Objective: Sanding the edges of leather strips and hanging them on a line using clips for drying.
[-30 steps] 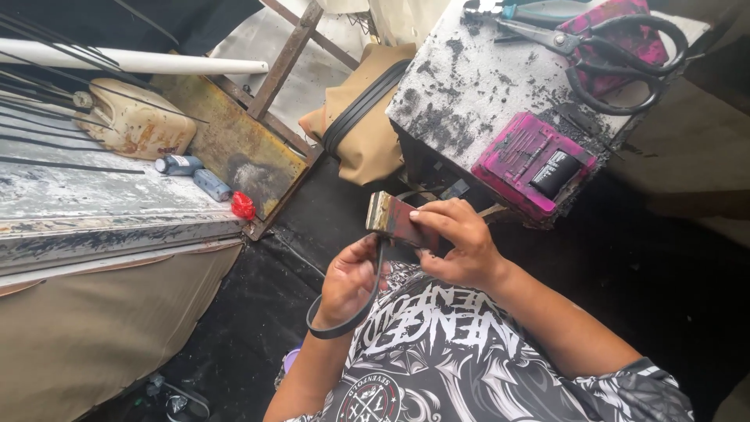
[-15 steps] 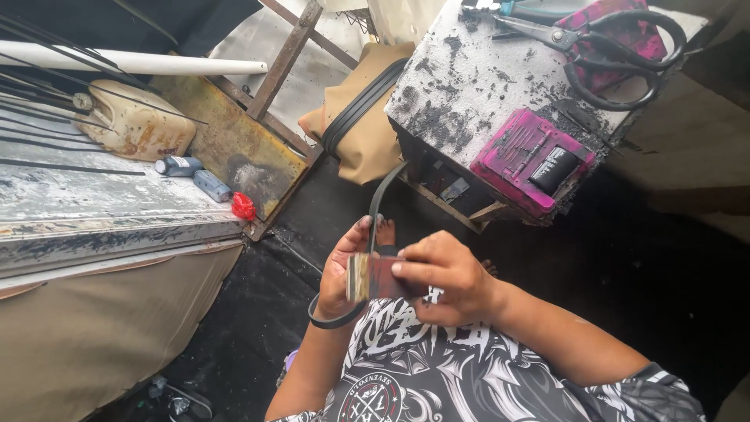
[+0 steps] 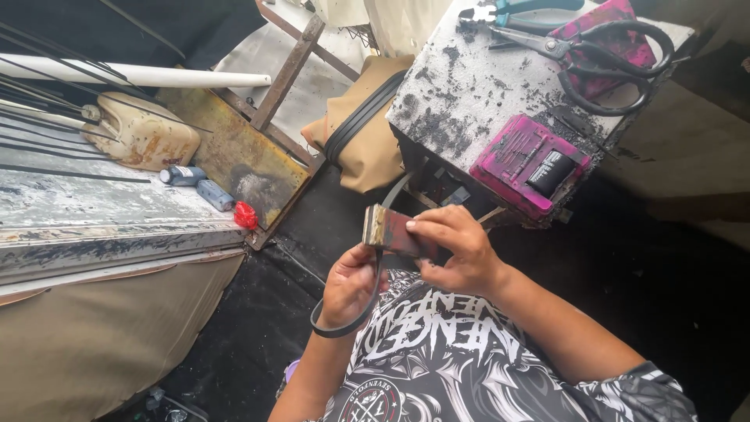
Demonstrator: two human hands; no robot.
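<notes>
My left hand (image 3: 349, 283) grips a thin black rubber strip (image 3: 361, 316) that loops below my fist and runs up toward the stained block. My right hand (image 3: 457, 252) holds a small flat brush-like tool (image 3: 388, 229) with a pale tip and dark reddish body, pressed against the strip just above my left hand. Both hands work in front of my chest, over a black and white printed shirt (image 3: 437, 352).
A stained grey block (image 3: 484, 86) stands ahead with black scissors (image 3: 601, 59), pliers (image 3: 508, 12) and a magenta box (image 3: 531, 164). At left are a worn bench (image 3: 94, 211), a dirty jug (image 3: 144, 137), small bottles (image 3: 195, 184) and a white pipe (image 3: 156, 76).
My right hand with the tool slid down along the strip and has come back up near its first spot. My left hand keeps its hold on the strip.
</notes>
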